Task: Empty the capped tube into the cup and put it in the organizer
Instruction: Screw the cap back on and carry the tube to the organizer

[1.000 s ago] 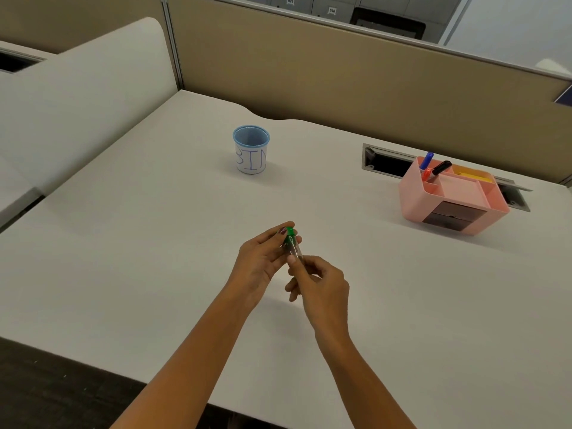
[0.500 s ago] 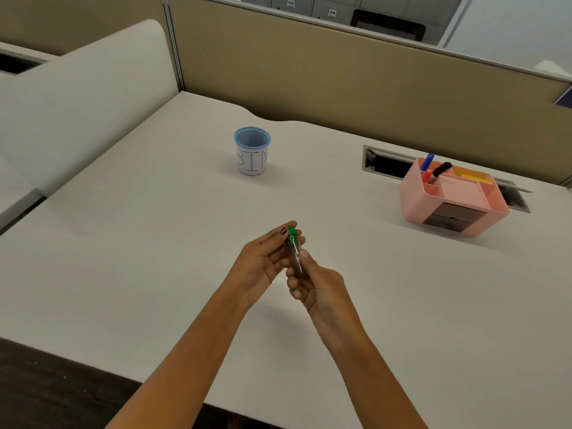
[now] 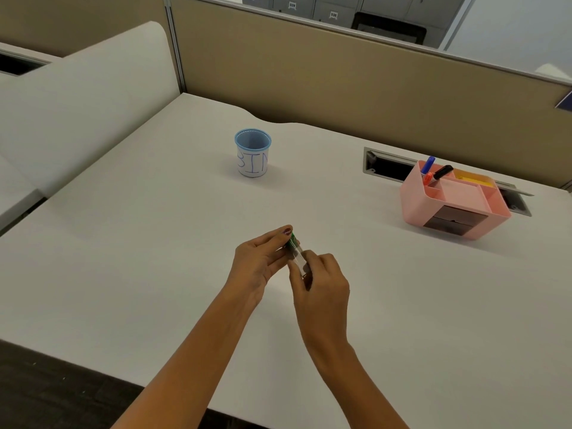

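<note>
tube (image 3: 296,254) between both hands

Even, moderately bright overhead light. Soft diffuse shadows on table (image 3: 154,243) right of cup (image 3: 252,153). No glare. Slight softness overall; wide-angle bending of lines toward frame edges.

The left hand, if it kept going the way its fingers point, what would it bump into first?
The left hand points up and to the right, and its fingertips already touch the green cap of the tube. Past that, the white table looks bare, though depth is hard to judge.
</note>
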